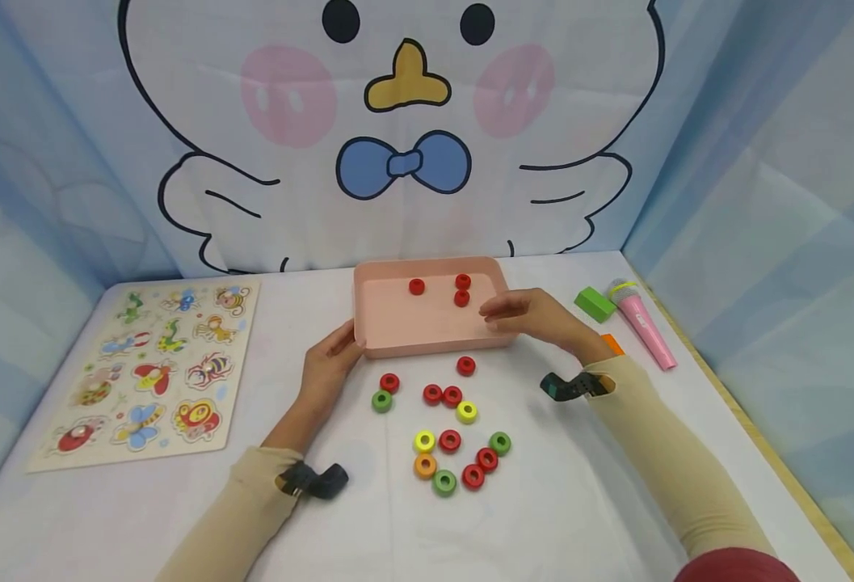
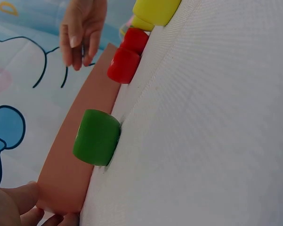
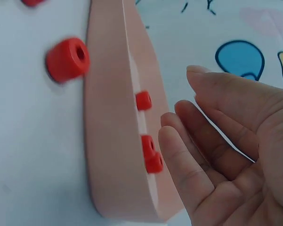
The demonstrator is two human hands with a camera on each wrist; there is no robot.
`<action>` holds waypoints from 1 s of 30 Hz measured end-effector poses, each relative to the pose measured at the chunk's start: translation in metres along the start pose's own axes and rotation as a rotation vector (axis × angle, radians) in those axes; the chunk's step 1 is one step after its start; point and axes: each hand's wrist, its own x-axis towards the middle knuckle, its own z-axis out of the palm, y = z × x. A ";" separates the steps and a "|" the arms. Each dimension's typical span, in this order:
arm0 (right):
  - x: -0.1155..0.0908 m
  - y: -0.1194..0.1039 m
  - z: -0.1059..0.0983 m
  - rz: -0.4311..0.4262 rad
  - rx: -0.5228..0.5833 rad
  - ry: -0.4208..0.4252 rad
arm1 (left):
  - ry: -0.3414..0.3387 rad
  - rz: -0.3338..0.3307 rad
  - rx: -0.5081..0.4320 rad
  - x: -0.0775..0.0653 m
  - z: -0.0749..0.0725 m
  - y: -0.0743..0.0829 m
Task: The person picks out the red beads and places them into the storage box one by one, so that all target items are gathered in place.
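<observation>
A pink rectangular tray [image 1: 405,327] stands at the back of the table with three red ring beads [image 1: 416,287] in it. At its front left corner my left hand [image 1: 328,368] holds the tray, thumb and fingers about the corner in the left wrist view. My right hand [image 1: 532,314] hovers over the tray's right edge, fingers relaxed and apart from the thumb, with nothing between them [image 3: 226,141]. In front of the tray lie loose ring beads: several red ones [image 1: 466,366], green ones [image 1: 381,401], yellow ones [image 1: 466,412] and an orange one [image 1: 425,466].
A wooden insect puzzle board [image 1: 179,323] lies on the left. On the right are a green block [image 1: 595,305], a pink toy microphone [image 1: 645,327] and an orange block [image 1: 612,344], partly behind the right arm. A printed curtain [image 1: 405,218] hangs behind the tray.
</observation>
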 end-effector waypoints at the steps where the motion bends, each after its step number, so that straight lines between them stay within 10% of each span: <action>1: -0.005 0.000 0.003 -0.010 0.012 -0.011 | 0.001 -0.001 0.003 0.000 0.000 0.000; 30: -0.081 -0.006 0.092 -0.181 0.188 -0.333 | 0.002 0.006 -0.022 -0.001 0.002 0.003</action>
